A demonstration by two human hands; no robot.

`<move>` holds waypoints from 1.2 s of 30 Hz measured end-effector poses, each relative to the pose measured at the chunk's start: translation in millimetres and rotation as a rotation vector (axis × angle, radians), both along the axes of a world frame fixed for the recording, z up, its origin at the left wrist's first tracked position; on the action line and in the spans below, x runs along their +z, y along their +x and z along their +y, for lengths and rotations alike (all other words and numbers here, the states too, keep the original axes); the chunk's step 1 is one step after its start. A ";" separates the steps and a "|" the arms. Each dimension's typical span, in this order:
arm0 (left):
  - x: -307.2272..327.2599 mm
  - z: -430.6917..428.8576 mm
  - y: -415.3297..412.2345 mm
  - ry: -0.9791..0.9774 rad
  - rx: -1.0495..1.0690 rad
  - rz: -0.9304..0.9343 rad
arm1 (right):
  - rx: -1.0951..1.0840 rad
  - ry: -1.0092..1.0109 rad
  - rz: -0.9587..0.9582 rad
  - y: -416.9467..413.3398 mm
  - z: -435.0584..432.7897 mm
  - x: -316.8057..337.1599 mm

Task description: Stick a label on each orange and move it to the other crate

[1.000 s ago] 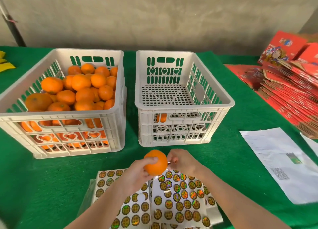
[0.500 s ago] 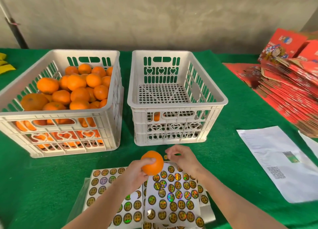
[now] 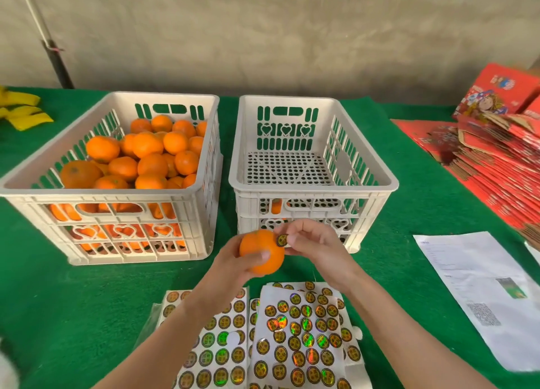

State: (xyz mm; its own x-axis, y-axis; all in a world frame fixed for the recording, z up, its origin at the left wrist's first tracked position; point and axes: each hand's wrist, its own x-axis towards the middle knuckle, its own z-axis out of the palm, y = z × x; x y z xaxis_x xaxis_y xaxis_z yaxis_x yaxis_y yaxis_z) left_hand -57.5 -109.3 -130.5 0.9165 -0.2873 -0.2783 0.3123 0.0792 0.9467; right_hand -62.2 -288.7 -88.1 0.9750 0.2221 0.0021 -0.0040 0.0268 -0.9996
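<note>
Left hand grips one orange from below and behind, thumb across its front, above the near table edge. Right hand pinches a round label between thumb and forefinger and holds it at the orange's upper right side; whether the label is already pressed flat cannot be told.

Under both forearms lie the sheets of labels. A few blank spots show where labels are gone; most are still in place.

Progress, as judged: early. The left crate is heaped with oranges to near its rim. The right crate shows a largely bare perforated floor, with one orange glimpsed through the front wall slots. Nearly the whole batch is left to do.

Room: the held orange hangs just in front of the right crate's near wall and below its rim, so it must rise over that rim to go in. The crate's mouth is unobstructed. The crates stand close side by side with a narrow gap. Green table lies open to the left of the sheets; a paper lies to the right, and red cartons are stacked beyond it, well apart from the hands.
</note>
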 end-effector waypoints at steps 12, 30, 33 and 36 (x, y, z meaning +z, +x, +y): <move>38.6 5.3 4.6 -0.218 0.038 -0.039 | 0.101 -0.633 -0.315 6.6 28.4 45.0; 54.4 21.3 14.7 -0.218 0.079 -0.150 | 0.001 -0.552 -0.428 6.2 53.1 45.0; 79.4 28.3 29.4 -0.152 0.026 -0.274 | 0.044 -0.522 -0.431 23.3 54.9 68.2; 113.7 33.2 56.7 -0.047 0.068 -0.343 | 0.046 -0.511 -0.489 46.5 61.1 102.0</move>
